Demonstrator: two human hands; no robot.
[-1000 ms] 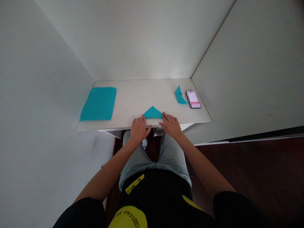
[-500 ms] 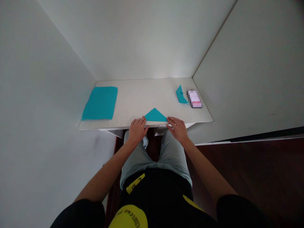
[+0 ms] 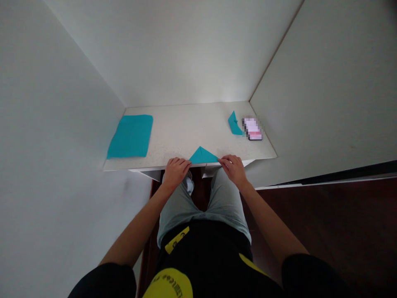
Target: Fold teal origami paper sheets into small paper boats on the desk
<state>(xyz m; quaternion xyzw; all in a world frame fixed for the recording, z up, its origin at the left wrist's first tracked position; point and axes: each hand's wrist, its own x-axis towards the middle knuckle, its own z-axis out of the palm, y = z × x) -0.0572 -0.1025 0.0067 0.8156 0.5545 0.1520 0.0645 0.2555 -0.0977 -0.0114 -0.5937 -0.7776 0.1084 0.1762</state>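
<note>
A blue sheet of paper folded into a triangle (image 3: pixel 202 156) lies at the front edge of the white desk, its peak pointing away from me and a short crease running down from the peak. My left hand (image 3: pixel 176 170) pinches its left corner between thumb and fingers. The right corner is pinched the same way by my right hand (image 3: pixel 233 169). The paper's long bottom edge runs between the two hands, along the desk's edge.
A flat blue sheet or stack of paper (image 3: pixel 130 136) lies at the desk's left end. Toward the right stands a folded blue paper piece (image 3: pixel 234 124), beside a phone (image 3: pixel 252 128) with a blurred screen. White walls close in the desk (image 3: pixel 186 124) at the back and sides.
Fingers that lay flatter on the triangle's corners now pinch them. The paper has come slightly nearer to me, to the desk's front edge.
</note>
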